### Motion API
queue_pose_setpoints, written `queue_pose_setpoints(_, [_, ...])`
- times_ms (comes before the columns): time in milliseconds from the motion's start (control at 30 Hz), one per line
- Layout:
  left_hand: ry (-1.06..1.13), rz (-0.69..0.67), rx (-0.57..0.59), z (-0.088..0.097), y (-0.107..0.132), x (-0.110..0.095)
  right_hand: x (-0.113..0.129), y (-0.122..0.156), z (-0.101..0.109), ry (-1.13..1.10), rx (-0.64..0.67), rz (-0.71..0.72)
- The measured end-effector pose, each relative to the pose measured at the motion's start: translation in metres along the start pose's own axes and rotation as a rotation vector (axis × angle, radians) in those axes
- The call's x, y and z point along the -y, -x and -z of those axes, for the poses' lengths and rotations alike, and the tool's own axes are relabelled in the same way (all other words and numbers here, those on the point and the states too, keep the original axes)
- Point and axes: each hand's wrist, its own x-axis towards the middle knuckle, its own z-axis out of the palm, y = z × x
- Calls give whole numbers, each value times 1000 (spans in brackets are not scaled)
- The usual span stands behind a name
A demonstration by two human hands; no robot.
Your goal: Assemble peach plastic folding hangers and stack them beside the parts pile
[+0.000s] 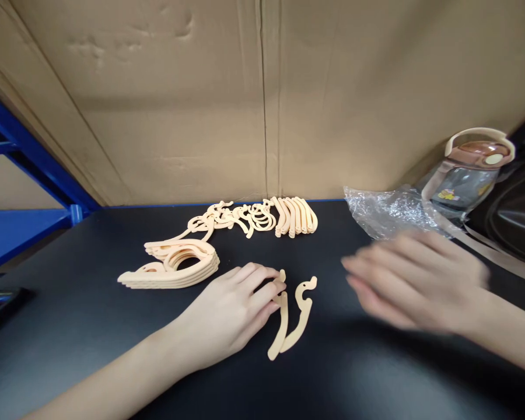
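My left hand [249, 303] is closed, its fingertips pinching the top of a beige plastic hanger piece [281, 326] on the black table. A second hanger piece with a hook-shaped end [304, 324] lies just right of it, and their lower ends overlap. My right hand [420, 280] is raised over the right side of the table, apart from the pieces. Motion smears its fingers, so I cannot see whether they hold anything. Left of my left hand sits a stack of folded hangers [175, 271].
Loose hooks [240, 217] and a row of curved hanger arms [295, 216] lie along the table's back edge. Crumpled clear plastic [389, 213] and a strapped bottle [468, 175] stand at the right. Cardboard [179, 116] walls the back; a dark device [2, 306] lies far left.
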Motion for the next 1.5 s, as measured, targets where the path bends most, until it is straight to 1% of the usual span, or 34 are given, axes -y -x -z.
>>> queue_pose_setpoints(33, [35,12,15,0,0,-2,-7,-19,-1,52,5,6])
queue_pose_setpoints(67, [65,20,32,1,-1,-3,-14,-35,-7,119,10,-6])
queue_pose_setpoints(133, [110,29,67,2,-1,-7,-29,-58,-29,119,79,-72])
queue_pose_setpoints(167, [121,32,84,2,-1,-8,-35,-63,-42,88,120,-97])
queue_pose_setpoints(267, [117,24,104,1,0,-9,-46,-60,-73,0,211,-110])
queue_pose_setpoints(333, [112,19,83,-1,1,-9,-47,-53,-83,-31,233,-110])
queue_pose_setpoints(400, [115,16,65,-2,1,-8,-47,-49,-85,-49,229,-116])
queue_pose_setpoints(500, [122,12,92,-2,2,-7,-47,-48,-83,-55,225,-132])
queue_pose_setpoints(667, [134,21,135,-1,4,-6,-48,-47,-77,-10,255,-146])
queue_pose_setpoints(833, [142,19,139,-1,2,-6,-49,-33,-67,44,237,-135])
queue_pose_setpoints(967, [147,24,139,-2,1,-6,-39,-17,-49,79,238,-109])
queue_pose_setpoints(1067, [176,27,137,-2,1,-9,-20,-5,-28,73,230,-120])
queue_pose_setpoints(1167, [226,8,143,-2,0,-14,4,4,-4,-22,187,-99])
queue_pose_setpoints(1267, [271,-39,177,1,-2,-20,22,9,13,-191,197,-124])
queue_pose_setpoints(1367, [320,-92,196,7,-3,-27,28,7,16,-336,239,-184])
queue_pose_setpoints(1500, [385,-116,202,12,-2,-30,19,-6,7,-486,339,-221])
